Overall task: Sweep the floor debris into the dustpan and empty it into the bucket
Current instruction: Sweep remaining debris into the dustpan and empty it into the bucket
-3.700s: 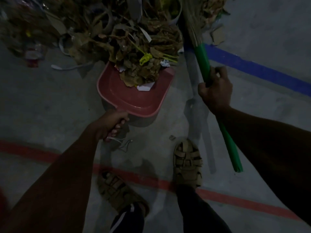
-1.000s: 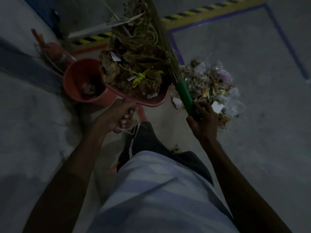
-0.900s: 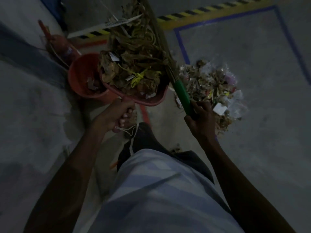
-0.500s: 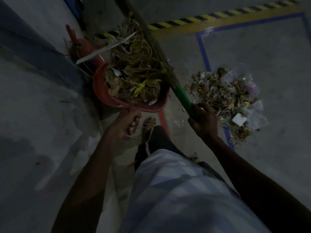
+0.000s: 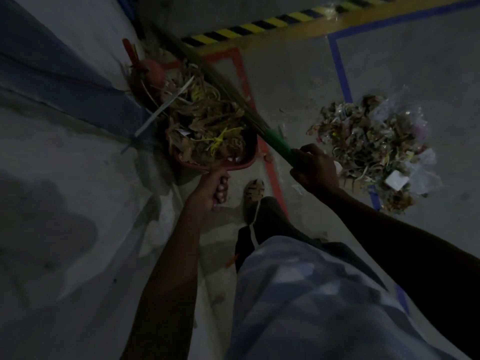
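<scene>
Left hand clenched round the handle of the red dustpan, heaped high and hanging at the far left where the bucket is mostly hidden. Right hand wraps the broom, pressing the bristles on top. That load looks light, loose and spill-prone, so hold low on the handle and tip gently.

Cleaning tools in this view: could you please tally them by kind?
Dustpan: 1, gripped by the left hand
Broom: 1, gripped by the right hand
Bucket: 1, mostly hidden
Total: 3
</scene>
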Demonstrator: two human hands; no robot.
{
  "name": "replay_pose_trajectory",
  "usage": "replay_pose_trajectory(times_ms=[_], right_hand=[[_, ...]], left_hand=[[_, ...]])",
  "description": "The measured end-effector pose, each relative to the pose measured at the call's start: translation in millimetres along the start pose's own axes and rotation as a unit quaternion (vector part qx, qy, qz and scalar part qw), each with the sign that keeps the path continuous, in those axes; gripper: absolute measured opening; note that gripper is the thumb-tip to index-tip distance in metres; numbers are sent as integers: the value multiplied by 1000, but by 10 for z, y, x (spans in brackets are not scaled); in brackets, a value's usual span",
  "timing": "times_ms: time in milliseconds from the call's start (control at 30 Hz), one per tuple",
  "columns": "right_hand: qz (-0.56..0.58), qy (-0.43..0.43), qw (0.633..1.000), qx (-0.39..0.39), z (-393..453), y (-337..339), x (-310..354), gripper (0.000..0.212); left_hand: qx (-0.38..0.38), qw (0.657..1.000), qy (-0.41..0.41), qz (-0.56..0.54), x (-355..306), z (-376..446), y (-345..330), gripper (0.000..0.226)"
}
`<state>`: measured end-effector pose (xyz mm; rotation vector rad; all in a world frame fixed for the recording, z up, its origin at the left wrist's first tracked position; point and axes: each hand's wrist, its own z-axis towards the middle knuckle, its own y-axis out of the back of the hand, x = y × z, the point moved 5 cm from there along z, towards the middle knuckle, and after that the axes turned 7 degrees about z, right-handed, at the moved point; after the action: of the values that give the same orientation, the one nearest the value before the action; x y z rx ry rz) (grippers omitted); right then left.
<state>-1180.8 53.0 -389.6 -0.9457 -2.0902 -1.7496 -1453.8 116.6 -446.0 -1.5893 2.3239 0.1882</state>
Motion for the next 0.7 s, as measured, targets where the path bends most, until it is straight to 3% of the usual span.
replay_pose_trajectory(times_ms=[433,700], right_hand=[[-7,-20,1000,-4,317,-92,230,49],[-10,-19,999,-32,466,22,226,54]], left_hand=[[1,990,85,-110,-225,816,255,36],[-31,993,104,-56,-373,1047,276,41]])
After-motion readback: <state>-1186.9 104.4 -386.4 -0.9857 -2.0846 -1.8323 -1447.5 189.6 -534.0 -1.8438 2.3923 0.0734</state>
